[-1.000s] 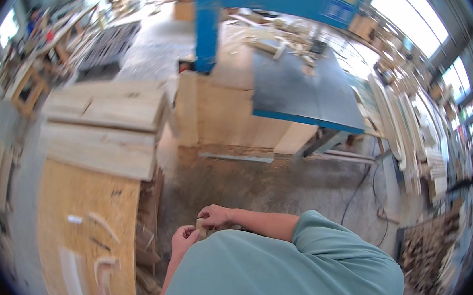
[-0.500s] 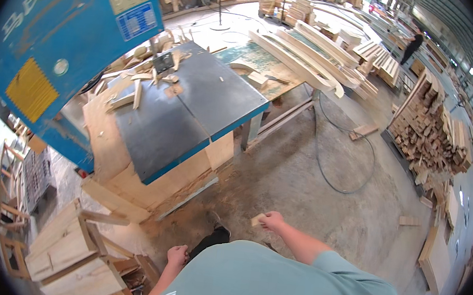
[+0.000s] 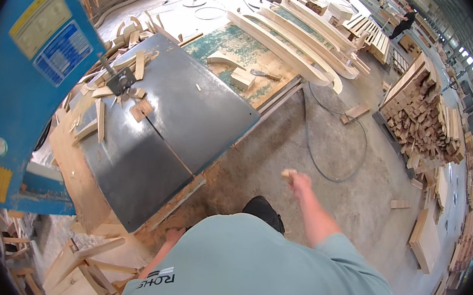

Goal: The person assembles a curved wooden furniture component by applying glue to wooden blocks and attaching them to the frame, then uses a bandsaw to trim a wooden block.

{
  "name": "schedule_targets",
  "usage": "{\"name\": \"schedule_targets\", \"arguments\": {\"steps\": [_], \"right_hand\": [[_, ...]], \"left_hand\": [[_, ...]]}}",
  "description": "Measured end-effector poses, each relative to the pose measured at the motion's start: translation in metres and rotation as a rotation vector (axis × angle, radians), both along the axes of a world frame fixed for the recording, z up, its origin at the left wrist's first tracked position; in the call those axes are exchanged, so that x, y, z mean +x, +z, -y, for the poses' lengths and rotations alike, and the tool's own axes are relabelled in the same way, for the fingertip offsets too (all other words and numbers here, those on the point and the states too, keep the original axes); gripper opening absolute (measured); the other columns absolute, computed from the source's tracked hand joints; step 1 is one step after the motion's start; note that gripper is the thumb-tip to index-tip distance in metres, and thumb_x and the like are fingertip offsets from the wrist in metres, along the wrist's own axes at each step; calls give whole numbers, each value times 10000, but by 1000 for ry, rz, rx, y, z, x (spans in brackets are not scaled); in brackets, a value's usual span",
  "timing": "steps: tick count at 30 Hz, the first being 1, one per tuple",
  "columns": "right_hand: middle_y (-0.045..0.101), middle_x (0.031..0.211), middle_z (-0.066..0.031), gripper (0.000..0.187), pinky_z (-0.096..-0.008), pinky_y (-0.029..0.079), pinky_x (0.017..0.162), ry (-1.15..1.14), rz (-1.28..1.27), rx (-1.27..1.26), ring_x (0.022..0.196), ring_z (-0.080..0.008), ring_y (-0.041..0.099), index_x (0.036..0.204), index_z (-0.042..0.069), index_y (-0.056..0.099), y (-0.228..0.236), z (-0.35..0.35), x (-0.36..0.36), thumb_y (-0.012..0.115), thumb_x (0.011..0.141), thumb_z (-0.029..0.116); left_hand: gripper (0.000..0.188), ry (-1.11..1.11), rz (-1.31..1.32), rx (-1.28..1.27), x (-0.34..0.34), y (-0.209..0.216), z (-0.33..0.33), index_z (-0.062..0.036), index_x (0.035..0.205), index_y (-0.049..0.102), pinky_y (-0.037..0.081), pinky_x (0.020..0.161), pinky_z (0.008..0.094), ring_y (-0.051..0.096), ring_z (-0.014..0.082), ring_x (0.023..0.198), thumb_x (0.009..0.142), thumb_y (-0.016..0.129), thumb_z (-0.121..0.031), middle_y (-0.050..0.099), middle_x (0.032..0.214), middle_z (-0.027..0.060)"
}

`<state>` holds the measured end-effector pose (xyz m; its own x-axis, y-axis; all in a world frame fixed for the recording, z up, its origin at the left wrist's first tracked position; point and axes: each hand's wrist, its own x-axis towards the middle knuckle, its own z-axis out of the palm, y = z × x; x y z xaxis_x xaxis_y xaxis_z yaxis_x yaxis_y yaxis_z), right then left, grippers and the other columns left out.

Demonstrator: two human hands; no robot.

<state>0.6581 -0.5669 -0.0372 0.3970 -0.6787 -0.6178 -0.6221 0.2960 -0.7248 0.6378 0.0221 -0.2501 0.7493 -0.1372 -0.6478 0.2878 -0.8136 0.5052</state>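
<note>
My right hand [image 3: 300, 184] is out over the concrete floor, its fingers closed around a small pale wood block [image 3: 287, 173]. Beside my shirt, near the front edge of a bandsaw's dark metal table [image 3: 186, 102], is my left hand [image 3: 174, 234]. The shirt partly covers it, and its fingers are too hidden to read. The blue bandsaw body [image 3: 28, 97] rises at the left. Around the blade guide [image 3: 121, 82] lie several curved wood offcuts [image 3: 100, 120].
A green-topped bench [image 3: 206, 49] adjoins the saw table, bearing long curved timbers [image 3: 279, 47], a wood block [image 3: 242, 79] and a scraper-like tool [image 3: 264, 74]. A cable [image 3: 311, 147] loops across the floor. Stacked lumber [image 3: 424, 112] stands right; wooden frames [image 3: 81, 284] lie lower left. Another person [image 3: 403, 22] stands far back.
I have moved closer to the saw table, which now fills more of the view. My right hand, still holding the block, reaches farther forward. My left hand has become more hidden by my shirt.
</note>
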Motion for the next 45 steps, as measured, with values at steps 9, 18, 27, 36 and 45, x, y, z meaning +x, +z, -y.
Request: {"name": "schedule_targets", "arguments": {"steps": [9, 18, 27, 36, 45], "right_hand": [[616, 763, -72, 278, -271, 426, 464, 301, 302, 21, 591, -143, 564, 1036, -8, 646, 6, 75, 310, 723, 876, 206], [552, 1296, -185, 822, -455, 365, 1072, 911, 195, -1092, 1253, -346, 481, 1338, 2, 529, -17, 111, 434, 805, 736, 487], [658, 1110, -188, 653, -459, 479, 954, 1360, 60, -1140, 1105, -358, 600, 1148, 16, 606, 28, 44, 479, 777, 723, 483], [646, 1131, -159, 514, -369, 492, 864, 1062, 618, -246, 1013, -215, 600, 1245, -73, 588, 46, 157, 393, 670, 925, 320], [552, 1297, -157, 719, -386, 452, 1020, 2072, 525, 287, 1192, -253, 549, 1376, -27, 449, 115, -132, 103, 747, 733, 92]], "left_hand": [[420, 314, -145, 38, 37, 114, 88, -19, 913, 725, 502, 831, 432, 673, 346, 935, 919, 537, -395, 715, 959, 196], [399, 574, -239, 122, -26, 126, 195, -25, 908, 722, 502, 799, 443, 672, 355, 898, 916, 531, -374, 704, 927, 203], [379, 831, -104, 168, -99, 127, 293, -30, 903, 720, 502, 767, 453, 670, 364, 862, 913, 524, -354, 694, 894, 210], [259, 1132, 360, -3, -78, 161, 374, -47, 692, 635, 478, 646, 414, 617, 368, 704, 731, 605, -302, 612, 700, 199], [179, 1821, 520, -701, -270, 98, 329, -95, 753, 714, 468, 555, 288, 606, 103, 622, 870, 652, -215, 676, 715, -4]]}}
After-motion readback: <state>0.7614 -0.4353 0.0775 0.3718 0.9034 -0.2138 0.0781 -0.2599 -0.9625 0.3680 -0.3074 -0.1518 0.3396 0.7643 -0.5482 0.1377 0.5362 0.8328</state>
